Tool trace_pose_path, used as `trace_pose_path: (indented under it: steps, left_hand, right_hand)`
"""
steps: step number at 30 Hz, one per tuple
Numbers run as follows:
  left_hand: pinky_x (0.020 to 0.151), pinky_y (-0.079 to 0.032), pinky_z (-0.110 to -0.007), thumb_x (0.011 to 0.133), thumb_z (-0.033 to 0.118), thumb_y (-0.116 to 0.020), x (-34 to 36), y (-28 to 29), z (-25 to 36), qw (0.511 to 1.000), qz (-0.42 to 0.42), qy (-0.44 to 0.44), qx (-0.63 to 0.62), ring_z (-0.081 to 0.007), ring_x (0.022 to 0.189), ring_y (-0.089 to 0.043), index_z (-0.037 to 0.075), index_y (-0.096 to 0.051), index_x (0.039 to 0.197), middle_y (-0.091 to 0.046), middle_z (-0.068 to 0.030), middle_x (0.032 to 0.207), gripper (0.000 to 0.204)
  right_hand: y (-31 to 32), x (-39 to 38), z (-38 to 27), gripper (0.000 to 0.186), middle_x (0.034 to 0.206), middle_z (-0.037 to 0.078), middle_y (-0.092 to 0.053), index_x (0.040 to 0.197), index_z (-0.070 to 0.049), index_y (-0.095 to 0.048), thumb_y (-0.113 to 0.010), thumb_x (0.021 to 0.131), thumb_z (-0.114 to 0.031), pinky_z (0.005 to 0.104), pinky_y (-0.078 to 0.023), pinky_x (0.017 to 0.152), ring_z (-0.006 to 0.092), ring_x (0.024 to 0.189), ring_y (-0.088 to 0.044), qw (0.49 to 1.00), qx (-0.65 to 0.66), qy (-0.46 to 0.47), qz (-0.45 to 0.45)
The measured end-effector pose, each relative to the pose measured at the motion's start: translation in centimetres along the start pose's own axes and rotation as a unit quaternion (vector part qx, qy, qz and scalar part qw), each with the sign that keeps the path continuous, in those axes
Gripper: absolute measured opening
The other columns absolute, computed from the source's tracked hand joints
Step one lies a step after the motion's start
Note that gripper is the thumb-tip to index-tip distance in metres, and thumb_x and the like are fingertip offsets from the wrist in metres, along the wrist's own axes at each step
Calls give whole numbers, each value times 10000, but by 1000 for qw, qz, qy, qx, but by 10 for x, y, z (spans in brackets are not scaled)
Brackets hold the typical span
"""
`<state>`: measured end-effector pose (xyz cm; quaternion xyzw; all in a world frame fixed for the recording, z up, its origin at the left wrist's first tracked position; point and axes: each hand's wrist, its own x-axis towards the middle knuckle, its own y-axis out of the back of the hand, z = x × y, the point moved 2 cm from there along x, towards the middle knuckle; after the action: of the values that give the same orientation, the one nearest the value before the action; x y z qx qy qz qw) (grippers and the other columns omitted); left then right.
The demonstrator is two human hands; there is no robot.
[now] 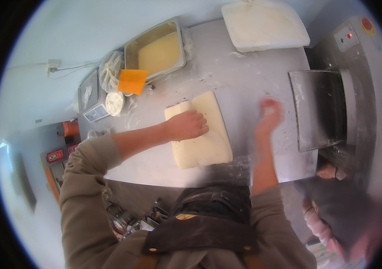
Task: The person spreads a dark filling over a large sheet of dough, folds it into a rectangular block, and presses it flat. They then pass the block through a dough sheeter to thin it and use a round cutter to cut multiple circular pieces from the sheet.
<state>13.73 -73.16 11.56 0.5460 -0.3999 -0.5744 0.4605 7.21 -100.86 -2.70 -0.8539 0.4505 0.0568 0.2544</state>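
Note:
A thick pale slab of dough (209, 145) lies on the steel table before me, with a folded flap along its upper left edge. My left hand (185, 125) rests on top of the dough, its fingers curled in against the surface. What lies under the palm is hidden. To the right of the dough, apart from it, my right hand (270, 113) is over the table and smeared by motion. Its fingers do not show clearly, nor does anything in them.
Metal table (209, 58) carries flour smears. A scale (94, 112), white tub (114, 103), orange card (132, 81) and pan with a yellowish layer (159, 51) stand far left. A white slab (267, 27) lies far right. Right are a machine (318, 110) and another person (343, 215).

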Motion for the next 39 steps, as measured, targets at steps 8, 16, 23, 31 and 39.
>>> trace_pose_path:
  steps: [8,16,23,31,39]
  left_hand:
    - [1024,-513,-410,904,238,-730,-4,-5,-10,995,-90,17,-31,-247,1191,-657,100,-675,1236,-700,-77,1202,364]
    - [1359,-169,-626,933,512,-763,18,-79,-35,920,81,302,-236,-382,1670,-243,126,-301,1738,-249,-203,1809,1006]
    - [1365,-186,-585,938,428,-758,0,-101,-29,855,176,402,-275,-390,1653,-275,52,-329,1706,-301,-216,1781,957]
    - [1274,-358,-538,912,319,-797,-62,-132,12,643,299,643,-291,-416,1514,-422,28,-500,1570,-483,-204,1624,778]
    - [1212,-427,-519,882,239,-817,-64,-134,17,594,329,666,-310,-405,1489,-439,53,-578,1486,-504,-185,1587,676]
  right_hand:
    - [-27,-100,49,301,1153,103,-783,1268,12,-771,-603,1109,-180,336,-562,955,191,1061,-731,915,-270,-135,-268]
    - [-25,-73,33,261,1084,66,-724,1272,17,-756,-609,1094,-105,298,-548,894,147,963,-687,908,-342,4,-244]
    - [-84,-64,17,267,1229,165,-704,1278,-13,-733,-644,1050,-119,433,-558,1002,344,1115,-694,827,-424,143,-340]
    - [-166,-60,52,288,1246,160,-703,1254,-32,-736,-705,992,-145,483,-549,1013,389,1168,-650,591,-574,210,-527]
    - [-238,-65,105,348,1352,146,-639,1338,-48,-714,-662,1029,-198,475,-518,1092,364,1264,-589,510,-474,265,-667]
